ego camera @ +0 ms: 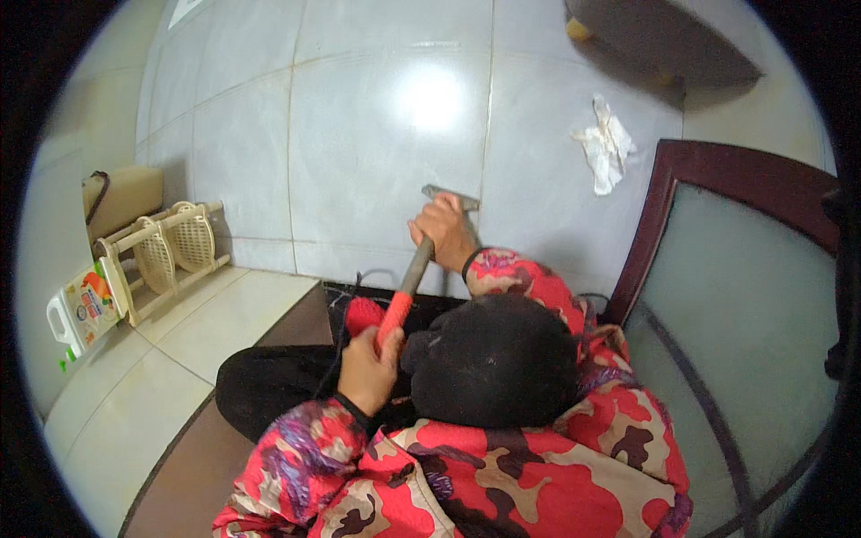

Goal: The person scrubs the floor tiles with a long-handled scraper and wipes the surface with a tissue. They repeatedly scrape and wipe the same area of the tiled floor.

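My right hand (442, 232) grips a hammer-like tool (418, 265) close to its narrow metal head, which is low over the pale grey tiles (377, 155). Around the red handle grip at the other end, my left hand (370, 371) is closed. The shaft slants between both hands. A red, textured item (364, 316) sits beside that grip; what it is I cannot tell. Just below the hands, a black cap (494, 363) hides part of the lap. Whether the metal head touches the tiles is unclear.
Crumpled white tissue (605, 149) lies on the tiles to the right. A frosted glass door (733, 282) with a dark red frame stands right. At left are a cream plastic rack (168, 249) and a white handled bottle (84, 306). Brown furniture (672, 44) is at upper right.
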Demonstrator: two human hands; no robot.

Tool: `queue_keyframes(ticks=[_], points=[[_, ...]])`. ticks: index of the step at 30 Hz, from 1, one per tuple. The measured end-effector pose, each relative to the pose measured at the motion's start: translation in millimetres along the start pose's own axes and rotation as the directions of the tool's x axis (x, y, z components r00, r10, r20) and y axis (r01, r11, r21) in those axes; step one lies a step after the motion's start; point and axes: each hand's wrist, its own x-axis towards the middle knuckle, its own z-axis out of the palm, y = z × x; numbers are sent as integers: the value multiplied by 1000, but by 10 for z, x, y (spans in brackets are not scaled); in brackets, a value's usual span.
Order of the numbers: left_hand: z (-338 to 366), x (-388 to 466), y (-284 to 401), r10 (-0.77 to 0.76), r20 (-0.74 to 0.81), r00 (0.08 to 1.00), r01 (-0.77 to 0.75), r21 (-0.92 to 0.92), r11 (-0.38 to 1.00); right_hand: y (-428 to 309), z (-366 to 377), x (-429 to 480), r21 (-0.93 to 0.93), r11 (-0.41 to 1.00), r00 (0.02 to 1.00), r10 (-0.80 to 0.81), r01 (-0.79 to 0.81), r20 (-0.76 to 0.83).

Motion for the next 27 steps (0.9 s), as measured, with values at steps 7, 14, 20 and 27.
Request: queue_keyframes(ticks=[7, 14, 20, 27], points=[[206, -62, -244, 25, 27, 999, -24, -55, 998, -4, -33, -117, 2, 1000, 998, -8, 8, 57], [355, -104, -478, 39, -40, 998, -42, -68, 997, 30, 35, -249, -1, 1000, 995, 2, -2, 102], [480, -201, -531, 21, 15, 1000, -18, -209, 978, 66, 17, -278, -6, 988, 980, -149, 151, 134], [374, 146, -127, 133, -12, 991, -131, -278, 952, 140, -170, 52, -99, 995, 993, 33, -21, 116]])
